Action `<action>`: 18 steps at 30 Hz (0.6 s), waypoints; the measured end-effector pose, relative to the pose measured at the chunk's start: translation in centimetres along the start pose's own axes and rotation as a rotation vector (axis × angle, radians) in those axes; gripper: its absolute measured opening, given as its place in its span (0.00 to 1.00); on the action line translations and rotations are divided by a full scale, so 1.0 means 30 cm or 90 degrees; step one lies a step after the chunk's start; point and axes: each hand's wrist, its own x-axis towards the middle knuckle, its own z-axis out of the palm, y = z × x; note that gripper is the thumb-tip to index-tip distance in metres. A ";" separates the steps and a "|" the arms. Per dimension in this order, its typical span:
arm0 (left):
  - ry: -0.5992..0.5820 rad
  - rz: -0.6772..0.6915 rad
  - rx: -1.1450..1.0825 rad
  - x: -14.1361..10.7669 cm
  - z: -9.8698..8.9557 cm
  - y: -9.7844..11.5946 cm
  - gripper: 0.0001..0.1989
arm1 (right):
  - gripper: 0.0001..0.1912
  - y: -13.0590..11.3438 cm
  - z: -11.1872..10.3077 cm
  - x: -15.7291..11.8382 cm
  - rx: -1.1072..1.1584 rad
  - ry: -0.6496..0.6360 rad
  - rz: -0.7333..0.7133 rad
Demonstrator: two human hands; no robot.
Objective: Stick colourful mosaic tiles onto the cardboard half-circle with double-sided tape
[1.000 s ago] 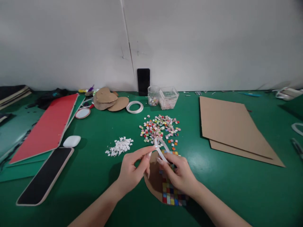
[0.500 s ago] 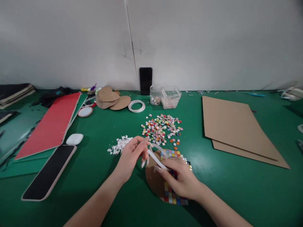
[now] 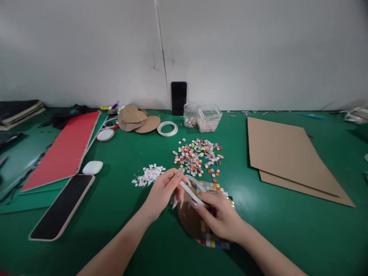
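Observation:
Between my two hands stretches a narrow white tape strip (image 3: pixel 190 192), bent back in a loop on its far side. My left hand (image 3: pixel 164 191) pinches its left end between thumb and fingertips, the other fingers curled below. My right hand (image 3: pixel 220 215) grips the strip between thumb and fingers farther right. Beneath the right hand lies a round cardboard disc (image 3: pixel 187 219), its right part covered by rows of coloured mosaic tiles (image 3: pixel 212 187), which the hand partly hides. Small white paper bits (image 3: pixel 149 175) are heaped beyond my left hand. Loose coloured tiles (image 3: pixel 195 155) lie scattered past the disc.
At the back stand a clear cup (image 3: pixel 191 115), a clear box (image 3: pixel 209 118) and an upright phone (image 3: pixel 178 98). A white tape roll (image 3: pixel 167 128) lies near cardboard discs (image 3: pixel 148 124). Cardboard sheets (image 3: pixel 284 153) are at right; a phone (image 3: pixel 62 209) and red board (image 3: pixel 63 149) at left.
The view has shifted slightly, so the table things appear a little farther right. My left fingertips have dipped slightly toward the strip's end; both hands keep hold of it.

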 end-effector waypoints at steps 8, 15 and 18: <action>-0.010 -0.009 -0.010 0.000 0.000 -0.002 0.14 | 0.14 0.003 0.002 -0.001 -0.004 -0.003 0.013; -0.003 -0.003 -0.013 0.001 -0.001 -0.003 0.12 | 0.14 -0.002 0.000 -0.003 0.010 -0.015 0.019; -0.002 -0.008 -0.004 0.000 -0.001 -0.003 0.12 | 0.14 -0.002 0.001 -0.003 0.011 -0.020 0.021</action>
